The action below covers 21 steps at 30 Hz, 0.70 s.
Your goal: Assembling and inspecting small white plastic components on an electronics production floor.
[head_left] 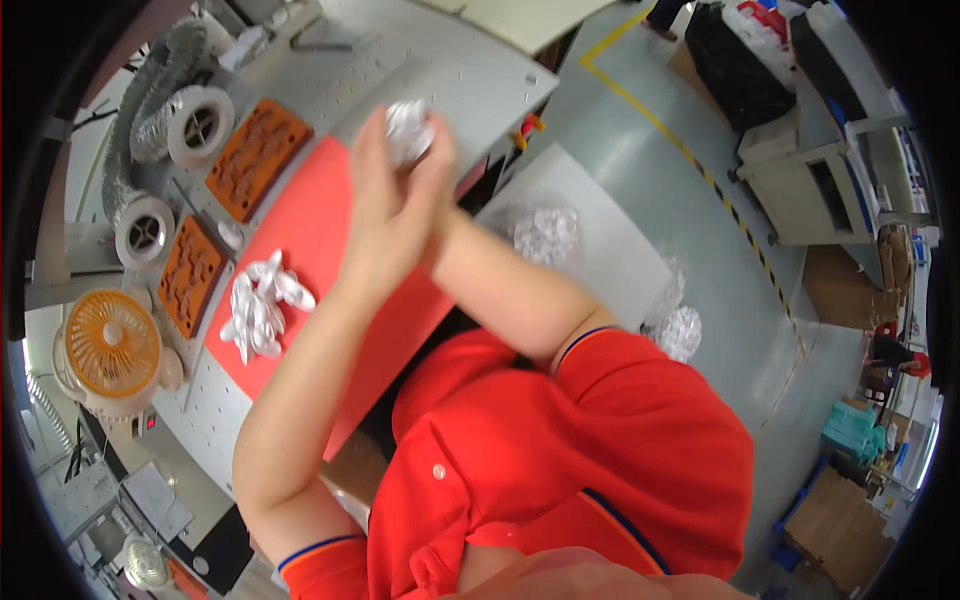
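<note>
At the frame's upper centre, my left hand [383, 232] and right hand [434, 180] close together around the silvery bundle [408, 132]; I'm apparently shaping it, which likely calls for even finger pressure next.

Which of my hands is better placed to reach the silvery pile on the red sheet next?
Your left hand, most likely: the silvery pile lies left of your left forearm, so your right hand would probably have to cross that arm.
</note>
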Each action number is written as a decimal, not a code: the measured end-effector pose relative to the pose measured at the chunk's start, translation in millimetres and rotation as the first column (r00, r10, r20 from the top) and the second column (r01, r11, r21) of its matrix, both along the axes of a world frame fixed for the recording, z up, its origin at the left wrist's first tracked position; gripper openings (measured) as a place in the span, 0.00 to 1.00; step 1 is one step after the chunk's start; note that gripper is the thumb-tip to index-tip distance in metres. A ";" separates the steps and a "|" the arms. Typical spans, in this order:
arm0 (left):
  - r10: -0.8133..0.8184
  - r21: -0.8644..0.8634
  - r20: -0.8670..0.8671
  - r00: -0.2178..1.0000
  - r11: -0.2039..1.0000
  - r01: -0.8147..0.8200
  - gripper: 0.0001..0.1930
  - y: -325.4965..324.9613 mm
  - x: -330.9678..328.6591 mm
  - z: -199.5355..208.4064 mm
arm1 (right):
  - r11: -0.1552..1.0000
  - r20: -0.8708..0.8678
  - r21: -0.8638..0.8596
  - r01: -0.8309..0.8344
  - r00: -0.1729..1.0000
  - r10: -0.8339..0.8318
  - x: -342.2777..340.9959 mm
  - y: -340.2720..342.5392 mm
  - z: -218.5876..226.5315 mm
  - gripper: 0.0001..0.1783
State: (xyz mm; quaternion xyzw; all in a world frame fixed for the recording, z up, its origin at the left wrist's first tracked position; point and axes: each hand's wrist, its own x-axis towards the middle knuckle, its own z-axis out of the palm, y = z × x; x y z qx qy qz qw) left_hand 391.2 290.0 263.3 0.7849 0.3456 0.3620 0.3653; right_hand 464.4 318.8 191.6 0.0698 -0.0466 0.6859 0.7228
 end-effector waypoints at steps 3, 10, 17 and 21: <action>-0.157 -0.131 -0.027 0.987 0.980 0.152 0.34 -29.3 15.6 8.0 | 0.982 -0.015 -0.180 0.051 0.998 -0.054 38.7 -37.2 -3.1 0.25; -0.313 -0.088 -0.046 0.949 0.947 0.308 0.26 -54.6 -13.3 34.7 | 0.782 -0.100 -0.593 0.191 0.946 -0.307 155.2 -131.5 -64.5 0.24; -0.048 -0.369 -0.052 0.998 0.929 0.025 0.18 -61.4 -92.2 35.3 | 0.301 0.265 -0.917 0.261 0.964 -0.029 180.7 -174.1 -244.9 0.32; 0.088 -0.360 0.013 0.996 0.930 -0.077 0.15 -63.0 -139.9 38.9 | 0.061 0.590 -0.807 0.587 0.799 0.116 196.6 -200.3 -337.6 0.33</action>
